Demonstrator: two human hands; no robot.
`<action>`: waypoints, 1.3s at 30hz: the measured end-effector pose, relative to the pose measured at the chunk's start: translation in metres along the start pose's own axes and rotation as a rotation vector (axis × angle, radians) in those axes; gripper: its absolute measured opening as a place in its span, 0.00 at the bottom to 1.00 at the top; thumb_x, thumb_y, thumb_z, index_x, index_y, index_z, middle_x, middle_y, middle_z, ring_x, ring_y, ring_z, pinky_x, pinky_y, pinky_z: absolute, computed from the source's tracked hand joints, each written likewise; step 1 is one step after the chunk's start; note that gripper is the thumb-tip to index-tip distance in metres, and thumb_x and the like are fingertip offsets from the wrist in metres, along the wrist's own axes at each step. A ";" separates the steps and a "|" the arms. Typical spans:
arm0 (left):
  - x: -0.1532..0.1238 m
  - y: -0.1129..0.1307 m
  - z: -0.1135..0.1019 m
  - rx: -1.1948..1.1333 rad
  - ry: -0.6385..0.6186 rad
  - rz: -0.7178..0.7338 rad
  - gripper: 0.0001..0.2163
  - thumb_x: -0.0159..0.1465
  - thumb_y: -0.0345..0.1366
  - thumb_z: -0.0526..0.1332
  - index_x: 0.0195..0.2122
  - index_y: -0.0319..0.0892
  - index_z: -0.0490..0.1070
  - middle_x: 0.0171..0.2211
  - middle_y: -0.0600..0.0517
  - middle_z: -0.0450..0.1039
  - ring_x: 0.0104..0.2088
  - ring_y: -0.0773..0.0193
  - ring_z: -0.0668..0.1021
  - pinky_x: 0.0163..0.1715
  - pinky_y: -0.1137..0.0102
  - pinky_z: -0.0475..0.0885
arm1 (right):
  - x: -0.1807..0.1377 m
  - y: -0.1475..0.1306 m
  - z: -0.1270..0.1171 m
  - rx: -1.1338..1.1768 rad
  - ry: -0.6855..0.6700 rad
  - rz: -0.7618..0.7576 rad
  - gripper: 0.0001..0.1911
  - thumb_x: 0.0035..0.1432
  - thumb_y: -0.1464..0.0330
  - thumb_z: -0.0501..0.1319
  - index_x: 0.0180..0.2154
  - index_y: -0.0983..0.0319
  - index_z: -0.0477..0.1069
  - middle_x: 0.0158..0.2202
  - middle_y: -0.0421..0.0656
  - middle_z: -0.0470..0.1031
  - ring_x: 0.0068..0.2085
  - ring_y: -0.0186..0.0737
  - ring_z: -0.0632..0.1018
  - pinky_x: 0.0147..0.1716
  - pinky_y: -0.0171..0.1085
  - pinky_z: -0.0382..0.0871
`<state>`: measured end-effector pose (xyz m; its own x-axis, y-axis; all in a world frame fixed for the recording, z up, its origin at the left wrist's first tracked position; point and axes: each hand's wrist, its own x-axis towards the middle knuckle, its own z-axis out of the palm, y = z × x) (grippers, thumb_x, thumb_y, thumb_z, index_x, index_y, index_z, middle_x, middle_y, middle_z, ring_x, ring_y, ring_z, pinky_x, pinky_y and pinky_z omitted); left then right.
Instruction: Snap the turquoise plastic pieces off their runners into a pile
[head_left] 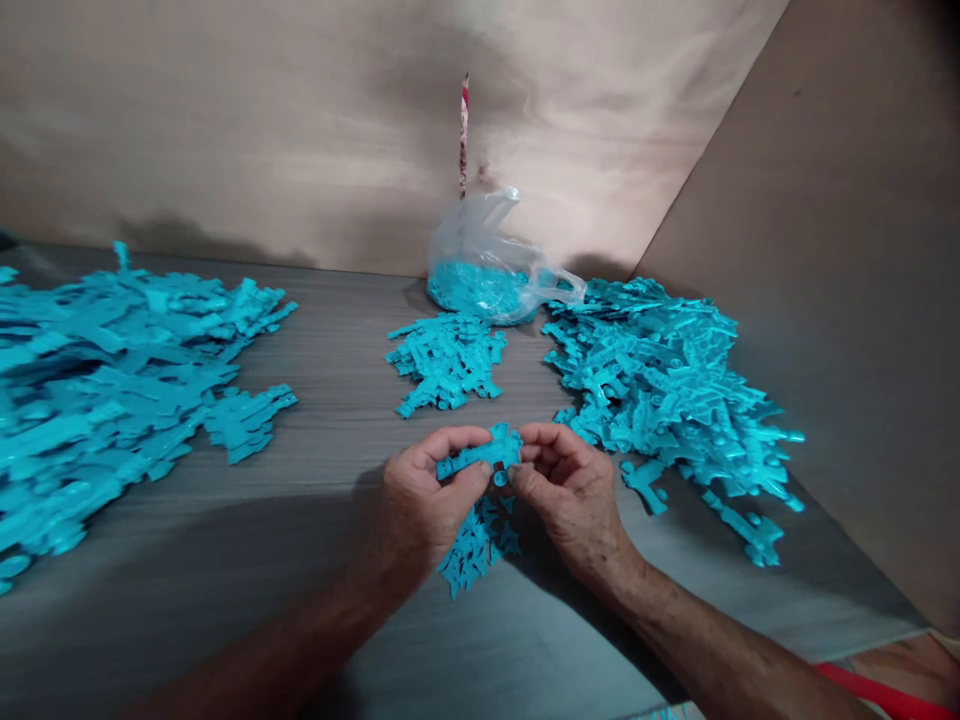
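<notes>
Between my two hands is a flat turquoise cut-out piece [480,457] with a long stem and a lobed end. My left hand [431,495] pinches its stem between thumb and fingers. At the lobed end, my right hand [566,485] has thumb and forefinger closed on its edge. A small round turquoise bit [500,479] shows just under the piece, near the thumb tips; whether it is attached I cannot tell. Beneath my hands lies a heap of small pointed turquoise scraps [476,550], partly hidden by my left hand.
A large pile of turquoise pieces [112,380] covers the table's left, another pile [660,370] the right. A smaller pile [450,360] lies ahead, before a clear plastic bag [484,270] holding turquoise bits. A thin patterned stick [464,140] rises behind the bag, against the wooden wall [262,130].
</notes>
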<state>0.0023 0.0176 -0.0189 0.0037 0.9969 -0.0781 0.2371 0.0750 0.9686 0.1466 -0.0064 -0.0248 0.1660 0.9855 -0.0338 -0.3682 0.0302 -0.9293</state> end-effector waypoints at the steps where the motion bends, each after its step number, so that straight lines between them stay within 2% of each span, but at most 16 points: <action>1: 0.000 0.000 0.000 0.016 0.010 -0.001 0.14 0.51 0.36 0.66 0.40 0.41 0.79 0.27 0.53 0.78 0.22 0.68 0.73 0.22 0.75 0.67 | 0.000 -0.001 0.001 -0.003 -0.001 -0.010 0.14 0.42 0.74 0.69 0.34 0.62 0.74 0.27 0.37 0.78 0.26 0.32 0.77 0.27 0.31 0.71; 4: 0.001 -0.001 -0.002 0.038 0.005 0.006 0.14 0.52 0.37 0.66 0.39 0.41 0.80 0.28 0.52 0.79 0.27 0.63 0.78 0.26 0.73 0.71 | -0.001 -0.001 0.001 -0.026 0.000 -0.030 0.12 0.43 0.75 0.69 0.34 0.62 0.74 0.26 0.36 0.77 0.25 0.30 0.75 0.25 0.30 0.70; 8: 0.003 -0.003 -0.003 0.027 -0.015 0.035 0.13 0.52 0.37 0.67 0.39 0.41 0.80 0.29 0.52 0.80 0.28 0.62 0.79 0.27 0.72 0.73 | -0.001 0.003 0.000 -0.054 -0.002 -0.046 0.12 0.44 0.74 0.68 0.34 0.61 0.74 0.26 0.36 0.76 0.24 0.30 0.75 0.24 0.29 0.68; 12: 0.003 -0.004 0.001 0.010 0.065 0.044 0.13 0.50 0.35 0.67 0.37 0.40 0.80 0.29 0.52 0.80 0.25 0.64 0.78 0.26 0.73 0.73 | 0.000 0.005 0.001 -0.016 -0.017 -0.053 0.13 0.43 0.73 0.70 0.34 0.61 0.73 0.26 0.36 0.76 0.24 0.30 0.75 0.24 0.30 0.68; 18: 0.003 0.005 0.004 -0.177 -0.032 -0.009 0.13 0.51 0.35 0.67 0.39 0.39 0.79 0.29 0.51 0.81 0.26 0.63 0.80 0.29 0.71 0.75 | 0.003 -0.004 0.000 0.023 0.016 -0.006 0.13 0.42 0.70 0.73 0.33 0.61 0.75 0.25 0.38 0.78 0.24 0.33 0.78 0.26 0.33 0.73; 22: 0.006 0.002 -0.002 -0.121 -0.096 0.089 0.13 0.53 0.34 0.67 0.40 0.40 0.80 0.34 0.49 0.82 0.33 0.59 0.82 0.33 0.69 0.76 | 0.005 -0.006 -0.003 0.025 0.032 0.035 0.15 0.41 0.70 0.74 0.33 0.62 0.75 0.24 0.38 0.78 0.23 0.32 0.77 0.25 0.32 0.72; 26: 0.007 -0.006 -0.005 0.025 -0.068 0.212 0.12 0.55 0.34 0.66 0.41 0.44 0.80 0.38 0.50 0.82 0.40 0.57 0.82 0.41 0.67 0.76 | 0.007 -0.003 -0.006 0.031 0.041 0.065 0.16 0.40 0.70 0.75 0.33 0.63 0.74 0.24 0.37 0.77 0.21 0.32 0.76 0.24 0.32 0.72; 32: 0.004 -0.005 -0.004 0.199 0.006 0.342 0.11 0.56 0.32 0.65 0.40 0.45 0.79 0.36 0.52 0.83 0.36 0.58 0.82 0.41 0.65 0.76 | 0.006 -0.001 -0.007 0.065 -0.006 0.079 0.18 0.39 0.68 0.77 0.33 0.63 0.75 0.25 0.38 0.78 0.22 0.33 0.77 0.25 0.33 0.73; 39: 0.003 -0.003 -0.005 0.233 0.032 0.422 0.10 0.56 0.32 0.66 0.40 0.46 0.79 0.37 0.52 0.83 0.38 0.57 0.82 0.44 0.64 0.76 | 0.007 -0.004 -0.005 0.075 -0.034 0.091 0.17 0.40 0.68 0.77 0.33 0.64 0.77 0.25 0.40 0.79 0.22 0.33 0.77 0.25 0.32 0.71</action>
<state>-0.0029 0.0204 -0.0210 0.1172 0.9398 0.3210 0.4329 -0.3393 0.8352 0.1539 0.0000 -0.0235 0.0981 0.9899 -0.1026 -0.4480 -0.0481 -0.8928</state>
